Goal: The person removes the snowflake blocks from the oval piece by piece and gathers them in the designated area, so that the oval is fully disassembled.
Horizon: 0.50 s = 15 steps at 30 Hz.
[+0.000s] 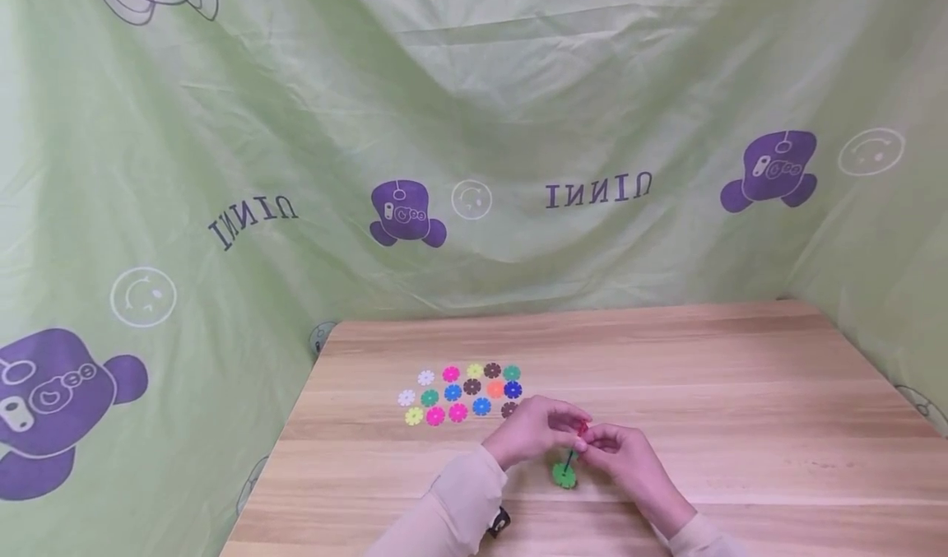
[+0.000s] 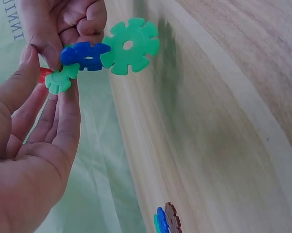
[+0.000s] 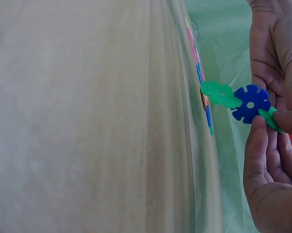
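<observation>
Both hands meet at a short chain of notched plastic snowflake discs, raised over the table. It runs from a light green disc [image 2: 131,47] through a blue disc [image 3: 251,112] to a second green disc [image 2: 60,81], with a red disc [image 1: 583,429] at the held end. My left hand [image 1: 529,432] pinches the chain around the red disc and the second green one. Opposite it, my right hand [image 1: 629,457] pinches the same end with thumb and fingertips. Fingers largely cover the red disc in both wrist views. The first green disc [image 1: 564,475] sticks out freely.
On the wooden table [image 1: 741,392], several loose snowflake discs [image 1: 453,392] in white, pink, yellow, brown, green, blue and orange lie flat, left of and beyond the hands. A small black object [image 1: 499,522] shows by the left sleeve. Green printed cloth [image 1: 518,244] hangs behind.
</observation>
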Tool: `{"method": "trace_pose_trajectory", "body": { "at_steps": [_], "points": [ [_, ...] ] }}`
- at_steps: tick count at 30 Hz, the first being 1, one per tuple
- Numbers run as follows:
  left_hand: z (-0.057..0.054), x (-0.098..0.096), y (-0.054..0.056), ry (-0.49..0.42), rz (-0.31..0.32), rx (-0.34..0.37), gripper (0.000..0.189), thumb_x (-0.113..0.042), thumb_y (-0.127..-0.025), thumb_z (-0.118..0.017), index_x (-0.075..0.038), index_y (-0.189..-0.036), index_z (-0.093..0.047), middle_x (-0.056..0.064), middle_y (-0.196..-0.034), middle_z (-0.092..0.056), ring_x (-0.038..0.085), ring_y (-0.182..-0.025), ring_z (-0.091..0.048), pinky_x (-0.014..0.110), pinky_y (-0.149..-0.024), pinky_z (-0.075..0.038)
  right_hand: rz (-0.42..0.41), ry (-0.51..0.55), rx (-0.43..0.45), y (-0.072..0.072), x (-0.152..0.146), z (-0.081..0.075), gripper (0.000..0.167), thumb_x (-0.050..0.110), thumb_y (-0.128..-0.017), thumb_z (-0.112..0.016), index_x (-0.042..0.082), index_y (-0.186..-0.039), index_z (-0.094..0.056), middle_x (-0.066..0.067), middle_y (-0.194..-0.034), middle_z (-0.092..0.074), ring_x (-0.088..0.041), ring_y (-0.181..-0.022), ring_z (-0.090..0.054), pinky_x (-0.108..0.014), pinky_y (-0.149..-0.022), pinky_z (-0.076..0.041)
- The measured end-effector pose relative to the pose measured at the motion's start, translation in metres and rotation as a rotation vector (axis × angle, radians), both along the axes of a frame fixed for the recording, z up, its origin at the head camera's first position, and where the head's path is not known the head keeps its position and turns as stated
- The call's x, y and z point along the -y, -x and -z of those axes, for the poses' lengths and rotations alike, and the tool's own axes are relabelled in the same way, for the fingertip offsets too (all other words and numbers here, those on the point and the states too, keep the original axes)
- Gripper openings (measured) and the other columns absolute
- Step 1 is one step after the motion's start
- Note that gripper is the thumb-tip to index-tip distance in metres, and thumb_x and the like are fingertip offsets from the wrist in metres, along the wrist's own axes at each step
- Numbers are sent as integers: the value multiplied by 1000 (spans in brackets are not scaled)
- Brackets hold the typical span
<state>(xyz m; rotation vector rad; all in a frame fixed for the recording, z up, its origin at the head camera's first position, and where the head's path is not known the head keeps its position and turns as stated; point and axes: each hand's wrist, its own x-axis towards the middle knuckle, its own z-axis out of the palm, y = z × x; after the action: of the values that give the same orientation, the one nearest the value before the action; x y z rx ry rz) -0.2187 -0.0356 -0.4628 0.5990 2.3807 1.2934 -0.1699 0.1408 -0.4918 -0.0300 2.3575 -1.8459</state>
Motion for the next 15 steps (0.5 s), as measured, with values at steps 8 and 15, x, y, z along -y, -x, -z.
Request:
{"method": "trace_pose_trajectory", "body": {
  "at_steps": [8, 15],
  "points": [
    [-1, -1, -1, 7, -19, -13, 31, -21, -82, -77, -22, -113, -73, -8, -106, -75, 0, -94, -67, 24, -92, -53, 31, -13, 20, 0, 3, -3, 22, 10, -84, -75, -4, -100, -68, -9, -94, -70, -12, -86, -66, -18, -79, -54],
    [1, -3, -2, -31, -64, -3, 32, -21, -82, -77, -19, -114, -73, -6, -99, -76, 0, -89, -68, 26, -93, -53, 46, 30, 37, 0, 6, -6, 24, 11, -87, -72, -5, -103, -66, -10, -95, -71, -14, -85, -66, -19, -79, -54]
  ]
}}
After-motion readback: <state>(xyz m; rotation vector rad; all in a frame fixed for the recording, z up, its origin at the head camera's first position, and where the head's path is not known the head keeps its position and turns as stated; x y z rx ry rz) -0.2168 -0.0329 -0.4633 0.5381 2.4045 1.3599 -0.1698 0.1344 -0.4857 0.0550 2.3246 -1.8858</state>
